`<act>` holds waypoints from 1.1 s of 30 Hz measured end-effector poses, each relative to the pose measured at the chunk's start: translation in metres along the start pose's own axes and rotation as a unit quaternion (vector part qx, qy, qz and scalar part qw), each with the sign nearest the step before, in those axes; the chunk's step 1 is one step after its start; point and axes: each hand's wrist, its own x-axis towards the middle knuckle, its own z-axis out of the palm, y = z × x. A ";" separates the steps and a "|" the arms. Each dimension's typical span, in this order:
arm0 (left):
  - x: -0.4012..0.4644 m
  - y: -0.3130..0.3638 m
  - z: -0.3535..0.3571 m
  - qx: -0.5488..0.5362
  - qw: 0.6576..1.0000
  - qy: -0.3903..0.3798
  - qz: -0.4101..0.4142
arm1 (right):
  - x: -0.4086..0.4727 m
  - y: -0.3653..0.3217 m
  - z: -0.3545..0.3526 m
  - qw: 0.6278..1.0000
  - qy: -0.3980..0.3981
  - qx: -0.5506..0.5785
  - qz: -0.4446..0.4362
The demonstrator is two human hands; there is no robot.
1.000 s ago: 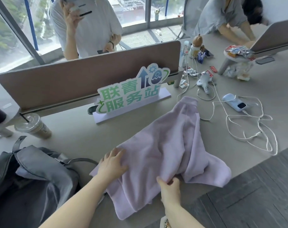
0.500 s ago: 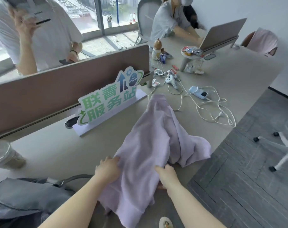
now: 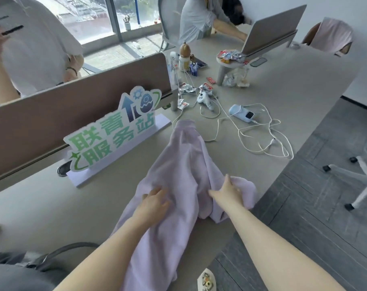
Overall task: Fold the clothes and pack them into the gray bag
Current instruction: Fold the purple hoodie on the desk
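Fingers [image 3: 160,193] of the left hand [image 3: 153,203] lie nearly straight and spread, pressing flat on the lilac garment [image 3: 178,164] near its middle. Right hand [image 3: 227,191] sits on the bunched right-hand fold, fingers loosely curved over the cloth; whether it actually pinches the fabric I cannot tell. Garment stretches in a long strip across the grey table [image 3: 273,97], its far end close to the green-lettered sign [image 3: 113,135], its near end hanging over the table edge between the two forearms. Gray bag [image 3: 16,271] shows at the bottom left corner, strap looped beside the left arm. White cables [image 3: 266,141] lie just beyond the cloth.
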 end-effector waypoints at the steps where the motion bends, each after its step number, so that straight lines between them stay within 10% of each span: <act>1: 0.006 0.002 0.000 0.014 1.000 -0.014 -0.011 | 0.008 0.001 0.002 1.000 -0.018 -0.019 0.006; 6: 0.027 -0.001 0.002 0.080 0.991 -0.076 -0.073 | 0.023 0.003 -0.015 0.999 -0.002 -0.041 -0.022; 10: 0.027 0.009 -0.007 0.084 0.987 -0.044 -0.128 | 0.012 -0.012 -0.051 0.971 0.092 0.181 -0.126; 14: 0.035 0.002 -0.018 0.072 0.980 -0.038 -0.182 | 0.016 -0.032 -0.092 0.917 -0.067 0.365 -0.146; 22: 0.086 0.041 -0.061 0.001 0.981 0.092 -0.172 | 0.021 -0.030 -0.053 0.939 -0.299 0.098 -0.141; 27: 0.129 0.050 -0.082 -0.056 0.991 0.030 -0.116 | 0.027 -0.027 -0.024 0.979 -0.144 0.018 -0.141; 33: 0.171 0.038 -0.069 -0.052 0.994 0.018 -0.097 | 0.049 -0.030 -0.015 0.978 -0.166 -0.083 -0.096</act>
